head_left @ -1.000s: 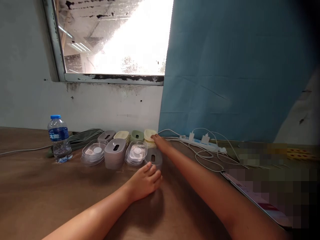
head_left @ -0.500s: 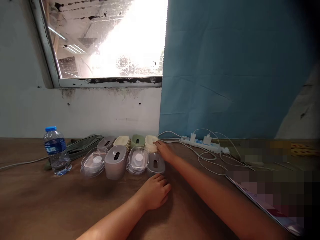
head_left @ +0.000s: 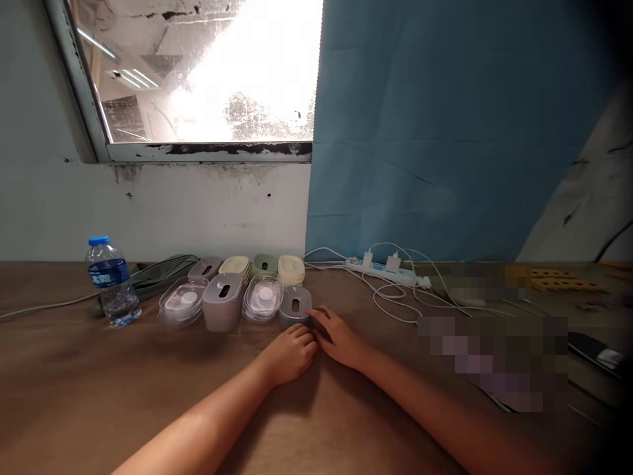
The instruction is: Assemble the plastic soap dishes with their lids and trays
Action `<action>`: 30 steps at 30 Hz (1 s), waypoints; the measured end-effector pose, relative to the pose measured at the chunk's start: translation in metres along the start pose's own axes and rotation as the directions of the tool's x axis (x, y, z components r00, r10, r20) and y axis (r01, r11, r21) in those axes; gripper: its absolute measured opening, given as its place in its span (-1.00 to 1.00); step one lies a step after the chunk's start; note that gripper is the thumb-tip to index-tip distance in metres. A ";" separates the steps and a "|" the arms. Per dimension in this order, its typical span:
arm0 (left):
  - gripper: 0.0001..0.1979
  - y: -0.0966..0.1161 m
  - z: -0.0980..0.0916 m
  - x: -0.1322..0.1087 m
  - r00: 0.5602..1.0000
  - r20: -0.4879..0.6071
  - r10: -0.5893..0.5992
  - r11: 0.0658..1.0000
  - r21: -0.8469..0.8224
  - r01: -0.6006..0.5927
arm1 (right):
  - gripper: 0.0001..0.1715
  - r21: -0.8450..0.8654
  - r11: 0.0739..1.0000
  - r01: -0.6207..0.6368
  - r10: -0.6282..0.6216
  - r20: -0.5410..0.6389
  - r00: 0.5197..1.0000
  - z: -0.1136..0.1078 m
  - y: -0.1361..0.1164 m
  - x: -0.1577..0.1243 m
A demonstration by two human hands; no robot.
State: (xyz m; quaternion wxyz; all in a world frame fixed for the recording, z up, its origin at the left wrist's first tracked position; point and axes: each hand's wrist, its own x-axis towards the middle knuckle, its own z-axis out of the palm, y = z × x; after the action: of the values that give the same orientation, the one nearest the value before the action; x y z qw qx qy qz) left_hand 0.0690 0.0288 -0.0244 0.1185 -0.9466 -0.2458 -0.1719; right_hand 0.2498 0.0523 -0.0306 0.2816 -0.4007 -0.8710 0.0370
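Note:
My left hand [head_left: 291,354] rests low over the table just in front of a grey slotted plastic box [head_left: 301,295], its fingers curled together. What they hold, if anything, is hidden. My right hand [head_left: 341,335] lies close beside it, near the box's front right corner, with its fingers bent and somewhat apart. Its fingertips reach the box's edge; whether they touch it I cannot tell. Left of this box stand a stack of clear lids [head_left: 263,298], a taller stack of greyish boxes [head_left: 222,313] and another clear lid stack [head_left: 182,302].
Behind are a cream stack [head_left: 291,269], a green box [head_left: 264,263], a second cream stack [head_left: 234,266] and a grey box [head_left: 204,266]. A water bottle [head_left: 113,284] stands left by a dark green pouch [head_left: 158,278]. A power strip [head_left: 383,270] with loose white cables lies right.
My right hand has come back from the cream stack to the front right of the grey box, beside my left hand. The left hand stays by the box. The view has shifted slightly.

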 end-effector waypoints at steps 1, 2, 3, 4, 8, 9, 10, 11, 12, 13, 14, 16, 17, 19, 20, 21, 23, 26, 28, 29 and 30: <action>-0.87 0.001 -0.004 -0.005 0.999 -0.002 0.034 0.999 0.034 -0.034 | -0.43 0.033 0.999 -0.018 0.018 0.007 1.000 0.004 0.000 -0.001; -0.86 0.003 -0.009 -0.010 0.998 -0.008 0.062 0.996 0.066 -0.062 | -0.41 0.056 0.998 -0.033 0.032 0.013 0.999 0.008 0.001 0.000; -0.85 0.004 -0.013 -0.017 0.996 -0.017 0.082 0.992 0.096 -0.080 | -0.40 0.067 0.997 -0.040 0.039 0.018 0.999 0.011 0.001 0.000; -0.84 0.004 -0.017 -0.023 0.995 -0.030 0.094 0.988 0.122 -0.089 | -0.40 0.073 0.997 -0.041 0.040 0.019 0.999 0.013 0.001 0.001; -0.85 -0.003 -0.029 -0.043 0.990 -0.138 0.036 0.990 0.138 -0.017 | -0.43 0.092 0.995 -0.031 0.030 0.016 0.999 0.014 -0.001 0.000; -0.85 -0.006 -0.031 -0.046 0.983 -0.184 -0.003 0.993 0.112 0.024 | -0.42 0.094 0.995 -0.029 0.028 0.013 1.000 0.013 -0.001 0.000; -0.84 -0.011 -0.033 -0.048 0.972 -0.230 -0.045 0.995 0.075 0.064 | -0.43 0.095 0.995 -0.028 0.027 0.009 1.000 0.013 -0.001 -0.001; -0.84 -0.015 -0.035 -0.049 0.958 -0.274 -0.087 0.995 0.032 0.099 | -0.43 0.095 0.995 -0.028 0.027 0.004 1.000 0.012 -0.001 -0.001; -0.83 -0.018 -0.036 -0.049 0.942 -0.312 -0.123 0.992 -0.012 0.125 | -0.43 0.097 0.995 -0.028 0.028 0.000 1.000 0.012 -0.001 -0.001; -0.83 -0.020 -0.038 -0.050 0.927 -0.344 -0.153 0.988 -0.054 0.143 | -0.43 0.099 0.995 -0.028 0.028 -0.004 1.000 0.011 -0.001 -0.001; -0.83 -0.021 -0.040 -0.050 0.914 -0.366 -0.176 0.984 -0.090 0.154 | -0.42 0.103 0.994 -0.029 0.029 -0.006 1.000 0.011 -0.001 -0.001; -0.82 -0.020 -0.042 -0.051 0.897 -0.393 -0.205 0.977 -0.142 0.161 | -0.41 0.118 0.993 -0.032 0.033 -0.008 0.999 0.011 0.000 0.000; -0.82 -0.019 -0.042 -0.052 0.892 -0.400 -0.212 0.974 -0.155 0.162 | -0.41 0.128 0.991 -0.033 0.034 -0.008 0.999 0.011 0.000 0.000; -0.82 -0.015 -0.042 -0.052 0.890 -0.405 -0.209 0.975 -0.161 0.156 | -0.41 0.152 0.988 -0.035 0.037 -0.010 0.999 0.012 0.002 0.000; -0.82 -0.013 -0.042 -0.052 0.894 -0.403 -0.198 0.977 -0.152 0.148 | -0.40 0.166 0.985 -0.037 0.039 -0.014 0.999 0.014 0.003 0.000; -0.82 -0.012 -0.042 -0.052 0.898 -0.399 -0.184 0.981 -0.139 0.139 | -0.38 0.180 0.983 -0.040 0.044 -0.022 0.999 0.015 0.005 0.000; -0.83 -0.012 -0.042 -0.051 0.907 -0.391 -0.154 0.987 -0.108 0.121 | -0.32 0.209 0.976 -0.059 0.072 -0.055 0.996 0.018 0.007 0.000; -0.83 -0.016 -0.044 -0.052 0.904 -0.404 -0.143 0.989 -0.076 0.123 | -0.34 0.244 0.961 -0.131 0.171 -0.153 0.973 0.019 0.012 -0.001; -0.82 -0.020 -0.048 -0.055 0.887 -0.429 -0.169 0.986 -0.066 0.156 | -0.51 0.270 0.943 -0.195 0.260 -0.231 0.938 0.017 0.017 0.000; -0.81 -0.023 -0.050 -0.057 0.875 -0.444 -0.194 0.980 -0.062 0.186 | -0.62 0.286 0.931 -0.226 0.304 -0.266 0.915 0.014 0.020 0.001; -0.80 -0.025 -0.052 -0.059 0.859 -0.458 -0.227 0.973 -0.060 0.224 | -0.71 0.305 0.917 -0.256 0.347 -0.297 0.890 0.011 0.024 0.001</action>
State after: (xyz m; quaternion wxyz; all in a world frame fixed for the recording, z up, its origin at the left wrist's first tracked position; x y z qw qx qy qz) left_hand -0.0062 0.0094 0.0038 0.1503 -0.8433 -0.3192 -0.4054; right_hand 0.2598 0.0714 -0.0467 0.4700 -0.4922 -0.7224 0.1226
